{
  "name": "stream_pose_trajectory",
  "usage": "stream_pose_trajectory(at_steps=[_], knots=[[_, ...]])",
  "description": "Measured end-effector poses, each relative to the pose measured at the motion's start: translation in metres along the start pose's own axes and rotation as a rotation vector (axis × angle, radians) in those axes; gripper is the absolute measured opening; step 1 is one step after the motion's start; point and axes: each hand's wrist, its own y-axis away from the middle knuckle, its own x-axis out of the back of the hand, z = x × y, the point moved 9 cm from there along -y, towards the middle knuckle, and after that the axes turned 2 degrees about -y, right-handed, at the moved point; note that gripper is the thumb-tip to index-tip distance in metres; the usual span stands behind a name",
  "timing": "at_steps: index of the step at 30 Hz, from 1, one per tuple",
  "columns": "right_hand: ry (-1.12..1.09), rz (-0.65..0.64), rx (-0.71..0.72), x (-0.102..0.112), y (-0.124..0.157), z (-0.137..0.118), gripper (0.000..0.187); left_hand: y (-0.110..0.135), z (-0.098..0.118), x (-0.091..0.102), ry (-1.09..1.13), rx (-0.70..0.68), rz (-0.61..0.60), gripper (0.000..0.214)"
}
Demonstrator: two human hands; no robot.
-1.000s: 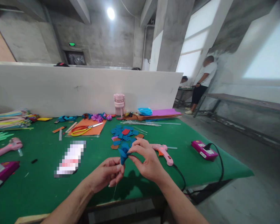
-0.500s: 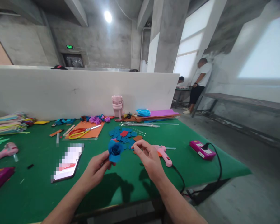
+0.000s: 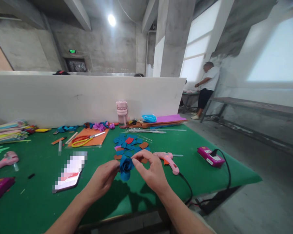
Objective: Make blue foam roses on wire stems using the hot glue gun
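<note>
A blue handmade flower (image 3: 126,167) with a rolled centre and outer petals is held above the green table. My left hand (image 3: 104,174) is closed on its left side, thumb and fingers pinching it. My right hand (image 3: 151,167) has thumb and forefinger pinched at the flower's right petal edge. Just beyond the hands lies a spread of loose blue petals (image 3: 128,145), with a red petal (image 3: 129,140) and some brown ones among them. A pink glue gun (image 3: 171,161) rests on the table to the right of my right hand.
A phone (image 3: 70,172) lies to the left, with scissors (image 3: 86,139) on orange sheets behind it. A magenta power box (image 3: 210,156) with a black cable sits at right. Thin wires (image 3: 146,130) and a pink bottle (image 3: 122,113) stand near the white partition (image 3: 88,97).
My right hand has moved left to meet the flower and now pinches its petal. The flower and my left hand have shifted slightly right and down.
</note>
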Motion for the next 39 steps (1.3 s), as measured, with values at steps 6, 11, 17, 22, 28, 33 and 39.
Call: stream_pose_trajectory(at_steps=[6,11,17,22,28,33,39], knots=[[0.040,-0.013,0.027,0.000,0.000,-0.002,0.012,-0.001,0.002,-0.002,0.011,-0.007,0.001,0.020],[0.079,-0.032,0.026,-0.002,-0.001,-0.001,0.009,-0.001,0.000,-0.001,0.064,0.029,0.006,0.018],[0.079,-0.078,0.007,-0.005,-0.001,0.002,0.007,-0.002,-0.002,-0.004,0.124,0.065,-0.017,0.019],[0.108,-0.098,0.009,-0.005,-0.001,0.001,0.006,-0.002,0.002,-0.006,0.114,0.050,-0.035,0.018],[0.085,-0.148,-0.050,-0.007,-0.002,0.005,0.007,-0.001,0.005,-0.007,0.036,0.008,-0.040,0.018],[-0.097,-0.211,-0.197,-0.011,0.001,0.018,0.012,-0.001,0.008,-0.010,-0.008,-0.037,-0.077,0.023],[-0.323,-0.197,-0.312,-0.012,0.003,0.028,0.017,0.000,0.012,-0.009,-0.040,-0.077,-0.072,0.023]])
